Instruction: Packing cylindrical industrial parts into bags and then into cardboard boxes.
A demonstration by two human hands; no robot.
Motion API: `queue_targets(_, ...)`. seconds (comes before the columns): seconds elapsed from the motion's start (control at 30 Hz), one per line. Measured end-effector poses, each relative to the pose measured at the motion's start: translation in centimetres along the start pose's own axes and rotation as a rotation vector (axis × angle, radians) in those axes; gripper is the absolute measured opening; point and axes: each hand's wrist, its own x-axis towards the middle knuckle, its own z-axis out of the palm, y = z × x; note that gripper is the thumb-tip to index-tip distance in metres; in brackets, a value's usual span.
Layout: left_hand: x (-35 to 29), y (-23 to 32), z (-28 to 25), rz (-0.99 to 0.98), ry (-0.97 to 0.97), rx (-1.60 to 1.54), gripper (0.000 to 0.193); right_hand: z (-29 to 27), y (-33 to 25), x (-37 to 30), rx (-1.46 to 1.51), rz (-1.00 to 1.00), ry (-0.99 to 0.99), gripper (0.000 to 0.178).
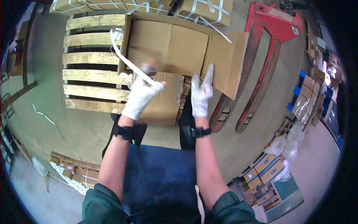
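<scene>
A large cardboard box (149, 39) sits on a wooden pallet in front of me, its inner panels showing and one flap (227, 63) folded out to the right. My left hand (141, 91), in a white glove with bare fingertips, is over the box's near edge. A white strap (123, 56) runs from the box's far left side across this hand; motion smears the fingers, and whether they grip the strap is unclear. My right hand (201, 93), also gloved, has its fingers stretched apart beside the flap's near end. Below both hands lies another cardboard piece (160, 100).
Bare pallet slats (89, 58) extend to the left. A red pallet jack (274, 22) stands at the right, its forks pointing toward me. Strapped cartons (205, 11) line the far side. A loose strap (44, 114) lies on the floor at left, and stacked cartons (264, 168) stand at lower right.
</scene>
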Motion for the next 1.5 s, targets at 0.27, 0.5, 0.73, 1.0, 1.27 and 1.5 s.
queue_targets(0.27,0.9,-6.0,8.5,-0.751,-0.060,-0.954,0.027,9.1,0.9,14.4,-0.564,-0.259,-0.158,0.054)
queue_targets(0.5,4.3,-8.3,12.3,-0.547,0.062,-1.217,0.036,8.6,-2.1,15.6,-0.762,-0.275,-0.415,0.061)
queue_targets(0.73,2.1,-7.4,13.8,-0.636,0.093,-1.724,0.049,5.7,-0.9,12.6,-0.739,-0.382,-0.177,0.040)
queue_targets(1.0,-4.4,-18.5,14.0,-0.227,0.178,-0.699,0.036,10.5,5.2,12.2,-0.468,-0.149,-0.743,0.064)
queue_targets(1.27,-6.9,-11.3,9.1,-0.687,0.453,-1.420,0.055,7.9,0.3,8.4,-0.183,0.235,-1.046,0.078)
queue_targets(1.5,-23.1,1.7,-5.8,-0.655,0.278,-1.104,0.065,-5.5,-10.9,-5.5,0.590,1.038,-0.902,0.058)
